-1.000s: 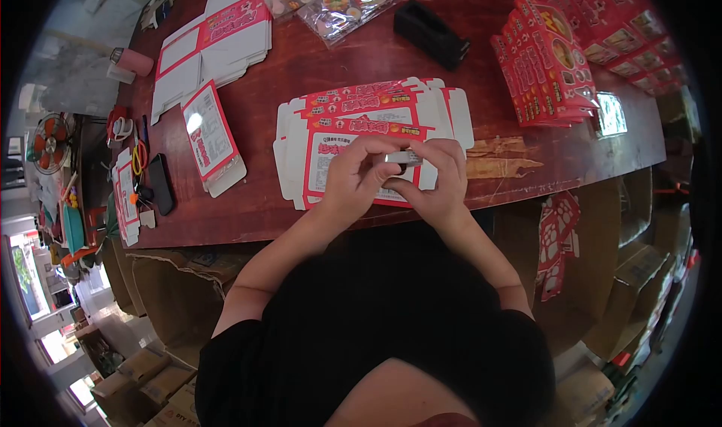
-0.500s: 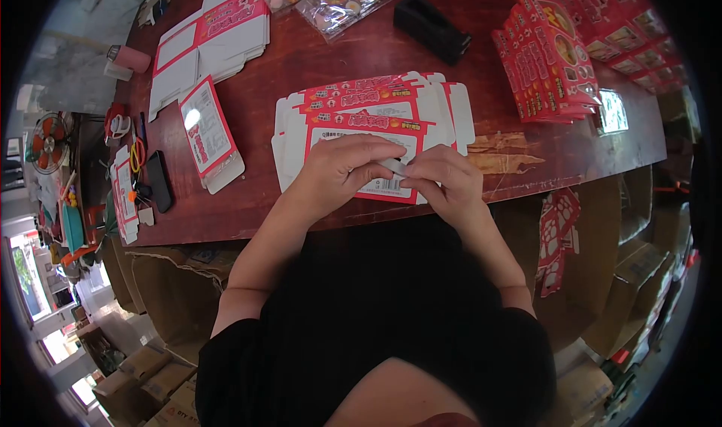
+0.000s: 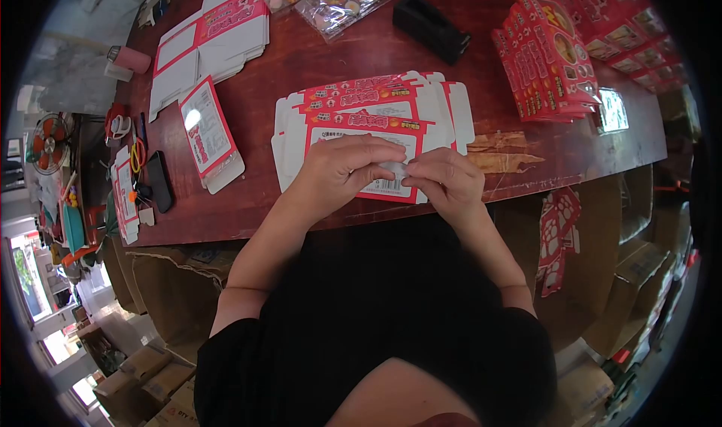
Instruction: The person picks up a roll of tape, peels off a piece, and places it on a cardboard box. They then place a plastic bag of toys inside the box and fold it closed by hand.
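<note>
Pale piece, left hand curled, right pinching

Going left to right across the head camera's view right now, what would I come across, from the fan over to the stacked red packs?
Orange fan, black phone, red-and-white carton, left hand, right hand, stacked red packs.

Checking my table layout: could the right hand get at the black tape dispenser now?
Likely yes: only flat cartons lie between the right hand and tape dispenser, though those fingers pinch a small pale item.
</note>
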{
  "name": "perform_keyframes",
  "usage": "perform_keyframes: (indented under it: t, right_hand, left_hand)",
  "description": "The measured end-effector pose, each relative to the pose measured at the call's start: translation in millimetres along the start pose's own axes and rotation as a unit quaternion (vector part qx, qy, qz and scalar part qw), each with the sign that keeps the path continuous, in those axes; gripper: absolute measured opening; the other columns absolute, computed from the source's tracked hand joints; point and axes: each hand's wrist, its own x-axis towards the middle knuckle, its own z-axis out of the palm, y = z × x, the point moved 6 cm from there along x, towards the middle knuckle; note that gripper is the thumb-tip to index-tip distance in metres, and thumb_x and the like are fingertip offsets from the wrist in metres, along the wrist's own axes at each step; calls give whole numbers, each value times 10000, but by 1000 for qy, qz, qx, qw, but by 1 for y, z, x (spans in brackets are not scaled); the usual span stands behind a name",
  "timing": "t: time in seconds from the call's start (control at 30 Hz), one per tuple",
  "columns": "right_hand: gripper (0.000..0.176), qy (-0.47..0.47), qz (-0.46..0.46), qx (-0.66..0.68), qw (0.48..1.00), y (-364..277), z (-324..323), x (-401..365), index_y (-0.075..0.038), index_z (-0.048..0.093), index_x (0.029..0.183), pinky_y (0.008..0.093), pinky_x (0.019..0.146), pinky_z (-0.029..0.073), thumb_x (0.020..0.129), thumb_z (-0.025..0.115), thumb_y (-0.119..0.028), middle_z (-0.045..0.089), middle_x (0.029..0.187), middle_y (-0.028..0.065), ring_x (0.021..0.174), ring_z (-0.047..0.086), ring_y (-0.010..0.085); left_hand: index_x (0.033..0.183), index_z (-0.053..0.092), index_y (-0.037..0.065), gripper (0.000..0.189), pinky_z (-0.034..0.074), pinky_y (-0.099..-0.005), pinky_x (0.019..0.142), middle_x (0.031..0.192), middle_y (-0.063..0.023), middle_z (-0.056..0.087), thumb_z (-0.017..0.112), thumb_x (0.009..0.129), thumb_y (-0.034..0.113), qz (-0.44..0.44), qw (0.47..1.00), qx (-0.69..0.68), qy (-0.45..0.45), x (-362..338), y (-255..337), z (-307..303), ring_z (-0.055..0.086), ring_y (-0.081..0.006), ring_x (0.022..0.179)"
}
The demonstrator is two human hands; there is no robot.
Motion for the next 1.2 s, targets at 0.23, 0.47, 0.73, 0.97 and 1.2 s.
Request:
perform_keyframes:
  t: [0.23,0.47,0.73,0.97,1.2]
  right_hand:
    - [266,8,-37,3,999,-4,-2,0,-42,675,875,275,597,538,628,761,11,636,802,74,704,638,182]
    - [277,11,-27,5,1000,-4,-1,-1,-49,677,874,272,607,541,618,769,3,641,799,66,706,640,179]
    - [277,8,-31,-6,999,-5,-5,-2,-48,677,877,280,603,542,620,768,1,644,803,73,710,645,190]
    - [263,14,-48,-30,998,-5,-7,-5,-40,675,866,281,586,534,622,766,-4,650,818,81,702,647,195]
    - [237,4,-58,-42,997,-3,-7,-7,-51,677,841,277,581,530,625,765,-10,648,814,75,698,647,191]
  left_hand:
    - [979,672,70,263,543,-270,681,956,-68,679,703,721,36,9,1000,-7,4,0,5,-1,662,-197,846]
    - [974,671,60,265,541,-274,695,941,-70,681,709,714,29,19,1000,-9,7,-1,7,-2,662,-206,854]
    - [964,672,55,252,531,-275,678,903,-72,681,713,716,40,26,999,11,18,1,12,0,661,-200,824]
    - [959,672,59,239,527,-275,665,886,-72,680,710,723,46,19,999,25,21,0,13,3,660,-200,794]
    - [969,670,65,244,524,-269,660,890,-71,680,708,728,54,15,999,28,20,-2,10,4,660,-196,791]
